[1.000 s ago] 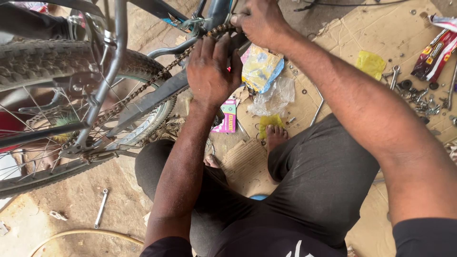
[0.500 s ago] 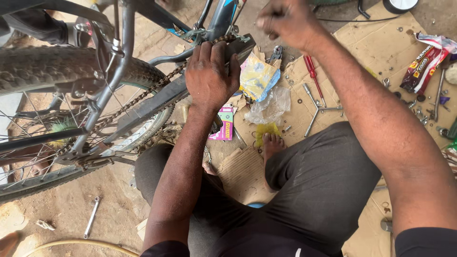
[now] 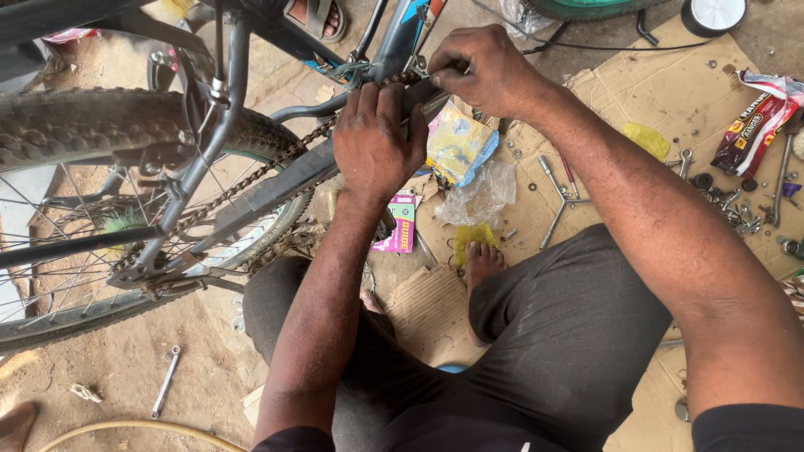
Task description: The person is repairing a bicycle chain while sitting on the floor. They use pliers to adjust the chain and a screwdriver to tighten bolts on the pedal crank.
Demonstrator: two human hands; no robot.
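A bicycle lies in front of me, its rear wheel [image 3: 92, 134] with a knobby tyre at the left and its dark frame [image 3: 276, 188] running toward the middle. A rusty chain [image 3: 251, 180] runs from the wheel hub up to the crank area. My left hand [image 3: 377, 138] grips the frame and chain near the crank. My right hand [image 3: 486, 67] is closed on the chain's upper end just beside it, fingers pinched. My bare foot [image 3: 483, 261] rests on cardboard below.
Flattened cardboard [image 3: 670, 92] covers the ground at right, strewn with spanners [image 3: 557, 201], small nuts, a red wrapper [image 3: 754, 121], yellow and clear plastic bags [image 3: 477, 197] and a pink box [image 3: 400, 224]. A spanner [image 3: 166, 381] lies on the dirt at lower left. Another person's sandalled foot [image 3: 314, 17] shows at top.
The view has shifted so both hands sit lower in the frame. My right hand has come closer to my left on the chain. The left hand keeps its grip.
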